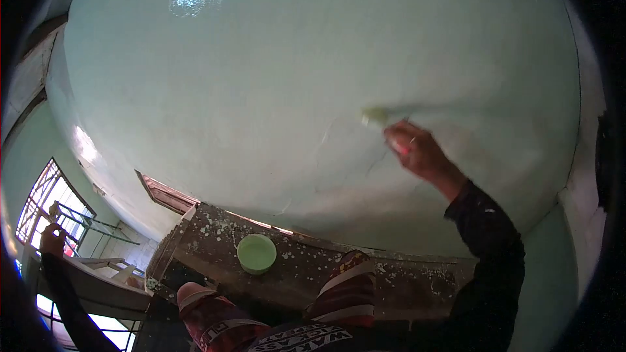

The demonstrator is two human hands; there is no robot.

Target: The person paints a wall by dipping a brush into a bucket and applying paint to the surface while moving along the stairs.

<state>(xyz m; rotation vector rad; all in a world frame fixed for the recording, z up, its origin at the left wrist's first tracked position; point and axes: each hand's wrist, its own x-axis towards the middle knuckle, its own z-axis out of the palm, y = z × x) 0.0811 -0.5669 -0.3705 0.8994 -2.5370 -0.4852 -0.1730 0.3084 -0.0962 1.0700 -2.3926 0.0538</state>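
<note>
My right hand point(420, 153) is closed around the handle of a paintbrush point(376, 117) with pale green bristles. The bristles are at the pale green wall point(261, 91), in the lower right part of its surface. At the far left, my left hand point(53, 240) is raised with its fingers curled; what they hold is too small and dark to name. A round tub point(257, 253) of pale green paint stands on a paint-spattered plank point(222, 231) before my knees, apart from both hands.
Fine cracks run through the wall near the brush. Below it, an opening with a wooden frame point(166, 193) borders the plank. A barred window point(52, 202) and a greenish metal frame point(107, 227) stand at left. My legs point(345, 287) are bent against the plank.
</note>
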